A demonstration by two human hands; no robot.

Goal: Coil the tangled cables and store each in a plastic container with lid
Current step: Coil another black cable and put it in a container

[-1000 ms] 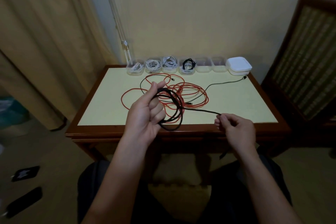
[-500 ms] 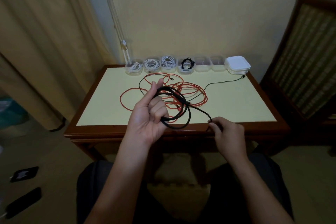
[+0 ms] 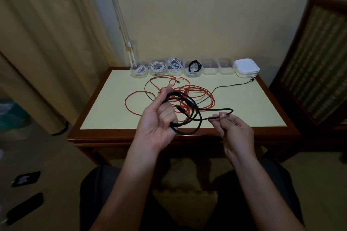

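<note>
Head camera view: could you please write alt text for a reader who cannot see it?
A person coils a black cable: the left hand holds the loops while the right hand pinches a loose stretch. An orange cable lies tangled on a table, before a row of clear containers, four holding coiled cables, and stacked white lids.

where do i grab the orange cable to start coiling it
Pinch the orange cable at what looks like its plug end, coming from above. That end lies flat on the table at the far edge of the pile, near the containers, with nothing seeming to cross it, so it should pull free easily.
</note>
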